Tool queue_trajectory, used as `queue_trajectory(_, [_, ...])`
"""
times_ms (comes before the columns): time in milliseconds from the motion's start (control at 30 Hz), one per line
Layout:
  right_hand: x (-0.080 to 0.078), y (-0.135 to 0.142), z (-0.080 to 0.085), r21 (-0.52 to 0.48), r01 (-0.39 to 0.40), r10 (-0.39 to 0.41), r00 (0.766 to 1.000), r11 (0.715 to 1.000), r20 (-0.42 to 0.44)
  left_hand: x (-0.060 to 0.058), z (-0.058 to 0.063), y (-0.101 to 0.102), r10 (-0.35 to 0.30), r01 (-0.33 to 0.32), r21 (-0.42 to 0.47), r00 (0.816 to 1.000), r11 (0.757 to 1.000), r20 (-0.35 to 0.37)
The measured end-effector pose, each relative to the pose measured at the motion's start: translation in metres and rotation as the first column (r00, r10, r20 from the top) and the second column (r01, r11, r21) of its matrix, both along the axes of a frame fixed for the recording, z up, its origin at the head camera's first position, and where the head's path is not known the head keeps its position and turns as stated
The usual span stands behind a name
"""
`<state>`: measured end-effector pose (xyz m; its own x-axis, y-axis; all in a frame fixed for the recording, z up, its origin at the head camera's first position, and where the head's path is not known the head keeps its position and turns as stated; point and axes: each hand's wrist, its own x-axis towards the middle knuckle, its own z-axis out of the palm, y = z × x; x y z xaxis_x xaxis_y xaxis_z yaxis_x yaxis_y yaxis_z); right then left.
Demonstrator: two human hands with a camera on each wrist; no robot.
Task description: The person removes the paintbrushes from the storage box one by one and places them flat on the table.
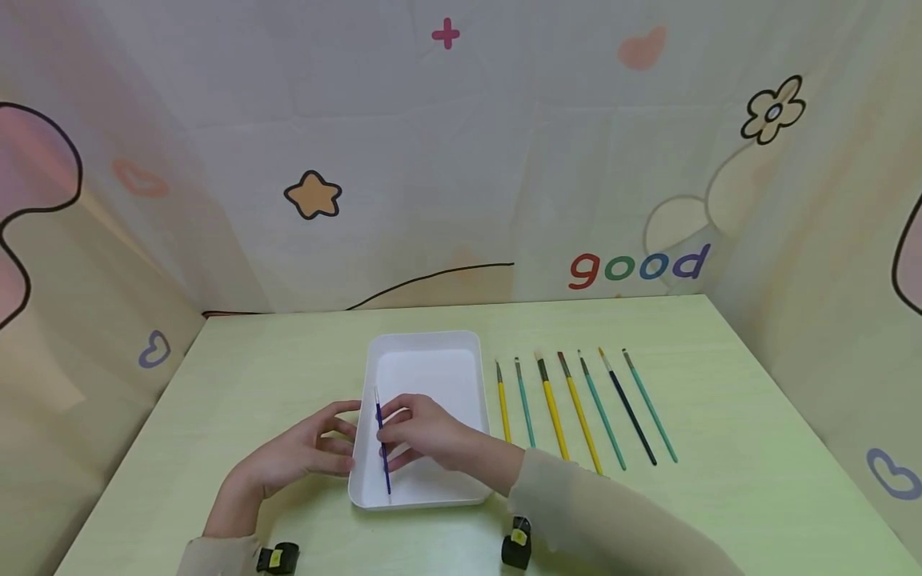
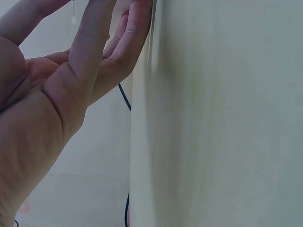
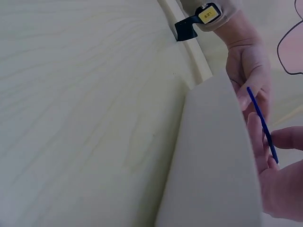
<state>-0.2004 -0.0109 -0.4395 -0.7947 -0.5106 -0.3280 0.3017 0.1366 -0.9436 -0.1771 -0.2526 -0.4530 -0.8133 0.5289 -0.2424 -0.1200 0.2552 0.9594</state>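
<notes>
In the head view, my right hand [image 1: 435,436] pinches a thin dark-blue paintbrush [image 1: 387,477] over the left part of a white rectangular tray [image 1: 432,364]. The brush lies nearly lengthwise, its tip toward the far end. My left hand [image 1: 298,452] is at the tray's left side, fingers spread and gently bent, fingertips at the rim. In the right wrist view, the brush [image 3: 256,108] shows between the thumb and fingers of the right hand [image 3: 286,189], with the left hand [image 3: 251,71] beyond. The left wrist view shows the left hand [image 2: 71,90] holding nothing; its fingertips are cut off.
Right of the tray lies a row of several paintbrushes with yellow, teal and dark handles, among them a yellow one [image 1: 552,408] and a dark one [image 1: 634,416]. A pale wood-grain table [image 1: 749,496] carries everything. Printed cloth [image 1: 461,160] encloses its back and sides.
</notes>
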Motion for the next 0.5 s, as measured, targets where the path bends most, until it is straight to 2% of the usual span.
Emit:
queue_trajectory(267, [0.000,0.026,0.018,0.007,-0.028,0.028,0.999,1.000,-0.028,-0.001,0.000,0.000,0.009,-0.009,0.002,1.000,1.000,0.012])
queue_trajectory(500, [-0.001,0.052,0.026,0.027,-0.031,0.033,0.998,0.999,-0.051,0.000,0.001,0.000,0.008,-0.008,0.012,1.000,1.000,0.010])
